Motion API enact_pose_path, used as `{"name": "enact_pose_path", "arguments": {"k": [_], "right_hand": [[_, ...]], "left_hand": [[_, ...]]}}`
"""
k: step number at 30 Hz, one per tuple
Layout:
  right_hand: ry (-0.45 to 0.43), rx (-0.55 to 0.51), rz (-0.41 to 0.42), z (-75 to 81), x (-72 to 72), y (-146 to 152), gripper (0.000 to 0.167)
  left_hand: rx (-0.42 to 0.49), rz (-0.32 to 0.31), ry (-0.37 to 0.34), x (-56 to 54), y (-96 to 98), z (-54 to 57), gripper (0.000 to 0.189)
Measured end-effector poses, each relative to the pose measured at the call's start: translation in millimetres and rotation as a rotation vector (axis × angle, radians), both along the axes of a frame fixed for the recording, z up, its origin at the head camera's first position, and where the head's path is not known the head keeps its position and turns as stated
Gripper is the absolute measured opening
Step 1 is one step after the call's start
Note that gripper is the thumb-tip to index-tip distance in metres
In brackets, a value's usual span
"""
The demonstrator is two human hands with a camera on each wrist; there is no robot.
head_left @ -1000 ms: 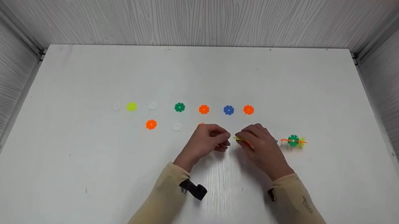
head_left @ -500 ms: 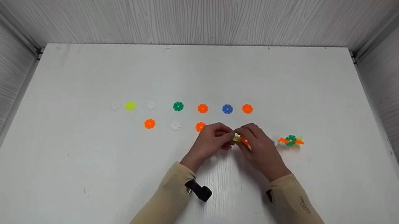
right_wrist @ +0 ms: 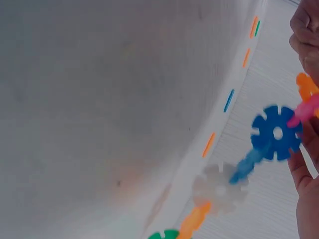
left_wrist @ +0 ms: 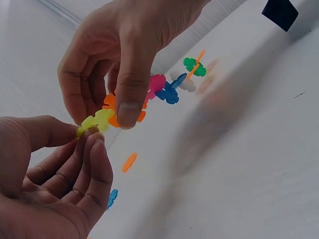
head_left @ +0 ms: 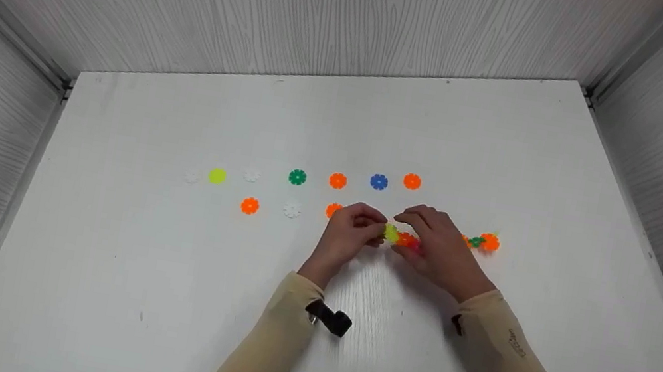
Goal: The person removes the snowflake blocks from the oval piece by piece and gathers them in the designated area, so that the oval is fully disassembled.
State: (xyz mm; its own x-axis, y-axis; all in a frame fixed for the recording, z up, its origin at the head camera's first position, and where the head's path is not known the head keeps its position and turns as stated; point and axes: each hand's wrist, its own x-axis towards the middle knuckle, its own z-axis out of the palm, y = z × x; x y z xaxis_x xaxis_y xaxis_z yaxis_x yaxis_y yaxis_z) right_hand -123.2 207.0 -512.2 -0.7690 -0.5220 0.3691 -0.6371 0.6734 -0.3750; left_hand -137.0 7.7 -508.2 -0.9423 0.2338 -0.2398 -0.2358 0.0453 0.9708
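Note:
A chain of notched plastic snowflake discs stretches between and beyond both hands. At its left end a yellow disc (left_wrist: 102, 119) is pinched between thumb and fingers of my left hand (head_left: 344, 237). My right hand (head_left: 447, 254) grips the chain beside it, its thumb over an orange disc (left_wrist: 110, 102). Farther along come a pink disc (left_wrist: 157, 84), blue discs (right_wrist: 277, 133), a whitish disc (right_wrist: 219, 191), another orange disc (right_wrist: 194, 219) and a green disc (left_wrist: 190, 63). In the head view the right hand hides the middle of the chain.
Loose discs lie flat on the white table (head_left: 156, 264) in two rough rows: a yellow one (head_left: 217, 176), a green one (head_left: 297, 177), a blue one (head_left: 378, 182), several orange ones (head_left: 412, 181) and white ones (head_left: 292, 210). Wood-grain panels (head_left: 332, 18) stand around the table.
My left hand has moved right and now pinches the yellow disc at the chain's end. The chain has turned about its length, and its far right end sits slightly lower in the head view.

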Motion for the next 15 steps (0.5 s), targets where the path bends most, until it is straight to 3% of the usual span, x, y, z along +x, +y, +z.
{"name": "enact_pose_path", "arguments": {"k": [8,15], "right_hand": [[-0.079,-0.015,-0.028,-4.4,1.2,6.3,0.017],[-0.139,-0.074,-0.046,-6.2,0.7,5.8,0.011]], "left_hand": [[-0.032,0.008,0.024,2.2,-0.3,-5.1,0.007],[-0.052,0.002,0.059,3.8,-0.8,-5.5,0.007]]}}
